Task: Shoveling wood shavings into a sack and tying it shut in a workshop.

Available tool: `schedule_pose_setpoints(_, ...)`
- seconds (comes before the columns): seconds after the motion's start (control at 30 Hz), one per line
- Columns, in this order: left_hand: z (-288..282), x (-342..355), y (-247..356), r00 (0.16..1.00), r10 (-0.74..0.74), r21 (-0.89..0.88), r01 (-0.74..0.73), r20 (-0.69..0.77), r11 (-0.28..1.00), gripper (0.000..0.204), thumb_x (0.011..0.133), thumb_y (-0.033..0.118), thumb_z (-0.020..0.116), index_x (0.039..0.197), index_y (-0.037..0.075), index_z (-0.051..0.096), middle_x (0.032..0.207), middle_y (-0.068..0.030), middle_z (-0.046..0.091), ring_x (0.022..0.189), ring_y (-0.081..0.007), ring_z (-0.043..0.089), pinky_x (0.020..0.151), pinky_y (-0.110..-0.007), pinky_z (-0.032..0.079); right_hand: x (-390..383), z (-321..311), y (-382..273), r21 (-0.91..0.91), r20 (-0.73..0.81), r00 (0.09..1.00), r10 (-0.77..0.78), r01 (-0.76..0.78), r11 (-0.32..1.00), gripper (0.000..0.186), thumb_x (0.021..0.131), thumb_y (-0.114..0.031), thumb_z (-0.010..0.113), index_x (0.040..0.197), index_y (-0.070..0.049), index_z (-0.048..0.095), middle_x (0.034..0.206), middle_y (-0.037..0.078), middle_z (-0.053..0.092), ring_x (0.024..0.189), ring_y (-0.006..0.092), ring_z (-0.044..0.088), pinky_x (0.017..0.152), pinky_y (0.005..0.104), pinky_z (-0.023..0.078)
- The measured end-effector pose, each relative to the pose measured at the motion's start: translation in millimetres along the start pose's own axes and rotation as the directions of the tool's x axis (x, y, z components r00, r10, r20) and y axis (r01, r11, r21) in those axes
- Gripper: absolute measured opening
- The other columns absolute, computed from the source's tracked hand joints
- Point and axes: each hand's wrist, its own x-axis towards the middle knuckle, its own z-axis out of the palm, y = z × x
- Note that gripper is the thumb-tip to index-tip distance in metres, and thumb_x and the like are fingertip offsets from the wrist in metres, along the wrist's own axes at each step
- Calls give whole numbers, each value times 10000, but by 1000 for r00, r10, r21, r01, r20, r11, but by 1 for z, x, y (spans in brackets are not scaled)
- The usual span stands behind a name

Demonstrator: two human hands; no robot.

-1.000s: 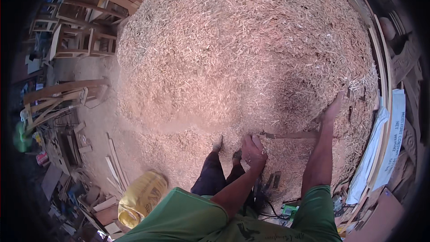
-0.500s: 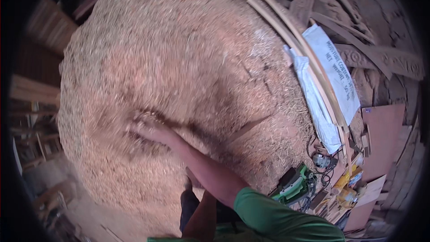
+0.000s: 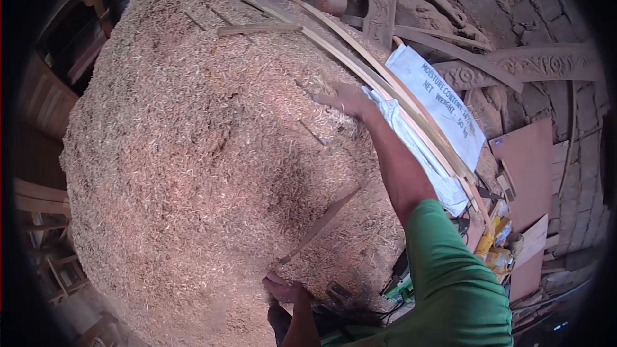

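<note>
A large heap of wood shavings (image 3: 173, 154) fills the middle of the view. My right hand (image 3: 347, 99) reaches to its far right side, fingers stretched out and open, touching pale shavings beside the white sacks. Down at the near edge, my left hand (image 3: 281, 288) rests at my dark-trousered knee; its fingers look laid over it, with nothing visible in them. A thin wood strip (image 3: 324, 222) sticks out of the shavings, its near end just above the left hand.
Long bent wood strips (image 3: 411, 112) lie along the heap's right side, over a crumpled white sack (image 3: 424, 154) and a flat printed sack (image 3: 440, 103). Carved wood pieces (image 3: 540, 64) lean by the block wall. A green power tool (image 3: 402, 289) sits near my right sleeve.
My right hand has swung from the heap's left-middle to its far right, near the sacks. The view has shifted. My left hand stays by my knee and shows more clearly.
</note>
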Motion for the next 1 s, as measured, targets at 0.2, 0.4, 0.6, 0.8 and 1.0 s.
schedule_pose_setpoints(0.2, -16, -15, 47, 997, -63, -19, 62, -39, 998, 376, 869, 379, 503, 958, 14, 477, 860, -179, 511, 784, -356, 534, 750, -433, 428, -105, 108, -2, 415, -239, 884, 403, -282, 865, 787, 841, -576, 570, 1310, 49, 473, 1297, 307, 470, 1254, 375, 435, 1037, 413, 350)
schedule_pose_setpoints(0.4, -18, -15, 53, 995, -18, -44, 14, -100, 999, 329, 909, 339, 495, 975, 17, 492, 801, -174, 558, 717, -335, 548, 729, -431, 440, -139, 212, -17, 557, -488, 743, 458, -139, 818, 633, 916, -482, 533, 1307, 13, 479, 1251, 219, 496, 1132, 308, 480, 988, 377, 375)
schedule_pose_setpoints(0.6, -13, 0, 32, 968, -222, 7, 224, -115, 975, 196, 897, 214, 519, 1004, 55, 478, 909, -172, 554, 862, -368, 558, 785, -441, 439, -66, 234, -101, 990, 60, 886, 460, 6, -141, 588, 930, -461, 511, 1355, -58, 448, 1344, 115, 470, 1205, 273, 443, 1012, 400, 355)
schedule_pose_setpoints(0.8, -11, -5, 25, 985, -43, 17, 46, -165, 999, 246, 926, 257, 454, 982, 23, 504, 926, -205, 550, 877, -407, 544, 780, -469, 427, -80, 269, -246, 956, 212, 975, 69, -222, 193, 577, 902, -464, 554, 1294, -44, 506, 1286, 129, 529, 1164, 256, 495, 979, 400, 389)
schedule_pose_setpoints(1.0, -2, -1, 17, 986, 82, 30, -79, -145, 996, 274, 932, 257, 434, 988, 1, 513, 931, -226, 548, 882, -429, 537, 776, -485, 422, -125, 254, -369, 760, 482, 635, -604, 40, 649, 567, 874, -468, 597, 1233, -30, 565, 1228, 143, 588, 1123, 239, 547, 947, 400, 423)
